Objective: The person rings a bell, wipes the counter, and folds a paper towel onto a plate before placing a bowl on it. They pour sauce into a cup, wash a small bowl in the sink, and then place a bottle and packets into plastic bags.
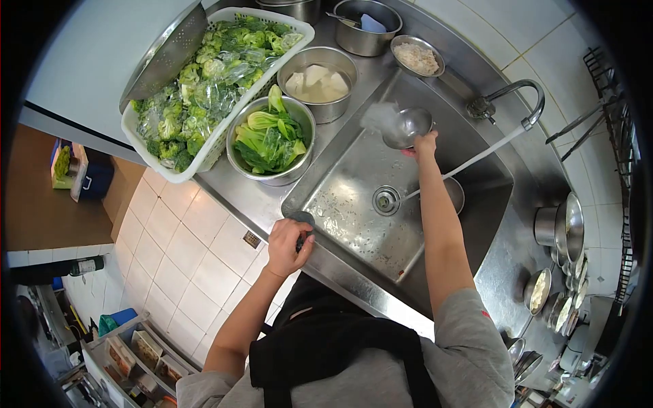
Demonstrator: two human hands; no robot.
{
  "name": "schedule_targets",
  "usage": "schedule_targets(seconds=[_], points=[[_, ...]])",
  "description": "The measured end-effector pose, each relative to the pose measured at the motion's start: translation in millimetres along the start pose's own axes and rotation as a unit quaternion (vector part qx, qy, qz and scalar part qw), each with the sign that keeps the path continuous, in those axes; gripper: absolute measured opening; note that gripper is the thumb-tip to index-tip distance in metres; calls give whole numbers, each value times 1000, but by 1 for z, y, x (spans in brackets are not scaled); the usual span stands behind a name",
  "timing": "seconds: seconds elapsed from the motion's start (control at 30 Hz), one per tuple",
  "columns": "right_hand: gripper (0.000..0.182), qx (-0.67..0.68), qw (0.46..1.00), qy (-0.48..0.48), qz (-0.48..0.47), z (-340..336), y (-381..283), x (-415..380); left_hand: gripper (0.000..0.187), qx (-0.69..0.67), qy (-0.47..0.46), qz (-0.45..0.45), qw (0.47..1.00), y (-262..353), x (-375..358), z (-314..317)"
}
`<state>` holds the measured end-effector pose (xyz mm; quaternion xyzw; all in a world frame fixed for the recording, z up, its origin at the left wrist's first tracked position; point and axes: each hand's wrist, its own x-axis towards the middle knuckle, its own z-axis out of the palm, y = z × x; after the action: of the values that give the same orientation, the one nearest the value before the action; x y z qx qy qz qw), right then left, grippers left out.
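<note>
In my right hand [425,144] is a small metal bowl [407,126], tilted over the far part of the steel sink [354,211]. A whitish splash of water [378,117] leaves its left side. My left hand [288,246] is closed round a grey scouring pad [300,218] at the sink's near left rim. From the curved tap [534,112] a stream of water runs down past my right forearm. Another metal bowl [456,195] lies in the sink, partly hidden by that forearm. Small scraps lie around the drain [386,200].
Left of the sink stand a white basket [299,30] of broccoli, a bowl of leafy greens [271,139] and a pot of white blocks in liquid [316,85]. A perforated metal pan [163,58] leans on the basket. Pans and ladles [570,224] line the right side.
</note>
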<state>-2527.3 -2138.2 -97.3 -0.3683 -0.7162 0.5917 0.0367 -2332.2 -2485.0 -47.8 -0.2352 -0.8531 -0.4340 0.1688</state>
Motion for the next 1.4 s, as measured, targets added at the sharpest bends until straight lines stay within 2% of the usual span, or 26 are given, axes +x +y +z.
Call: schedule_targets(seconds=[0.07, 0.13, 0.2, 0.27, 0.43, 0.67, 0.8, 0.87, 0.93, 1.0, 1.07, 1.13, 1.2, 1.27, 1.4], points=[[59, -29, 999, 24, -14, -2, 7, 8, 15, -1, -2, -2, 1000, 0, 1, -1], [54, 140, 985, 53, 84, -18, 25, 4, 16, 0, 3, 3, 1000, 0, 2, -1], [42, 241, 965, -34, 98, -53, 67, 3, 16, -1, 4, 3, 1000, -1, 1, -1], [33, 247, 964, 4, 95, -74, 78, -38, 16, -3, 6, 4, 1000, 0, 0, 0], [33, 268, 949, 20, 166, -119, 127, -60, 14, 3, 7, 0, 1000, -1, 0, 2], [33, 285, 949, 19, 130, -136, 108, -72, 14, 15, 13, -8, 1000, 1, -2, 4], [37, 301, 949, 1, 96, -141, 86, -79, 13, 14, 21, -8, 1000, 1, -3, 5], [36, 291, 956, -15, 24, -146, 74, -84, 13, 17, 16, -12, 1000, 2, -3, 5], [40, 282, 959, -19, 8, -147, 61, -91, 13, 20, 17, -15, 1000, 2, -3, 5], [49, 196, 979, -20, -52, -136, 45, -107, 13, 22, 18, -17, 999, 2, -3, 5], [61, 129, 988, -61, -60, -115, 37, -126, 13, 20, 21, -14, 999, 2, -3, 4], [65, 48, 993, -81, -74, -82, 40, -147, 13, 18, 22, -14, 999, 2, -3, 5], [65, -38, 980, -104, -167, -49, 35, -178, 13, 16, 21, -16, 1000, 3, -3, 5], [63, -168, 914, -38, -367, -19, 53, -178, 13, 22, 22, -16, 999, 4, -2, 5], [61, -132, 934, 8, -332, -11, 57, -154, 13, 23, 15, -23, 999, 4, -3, 5]])
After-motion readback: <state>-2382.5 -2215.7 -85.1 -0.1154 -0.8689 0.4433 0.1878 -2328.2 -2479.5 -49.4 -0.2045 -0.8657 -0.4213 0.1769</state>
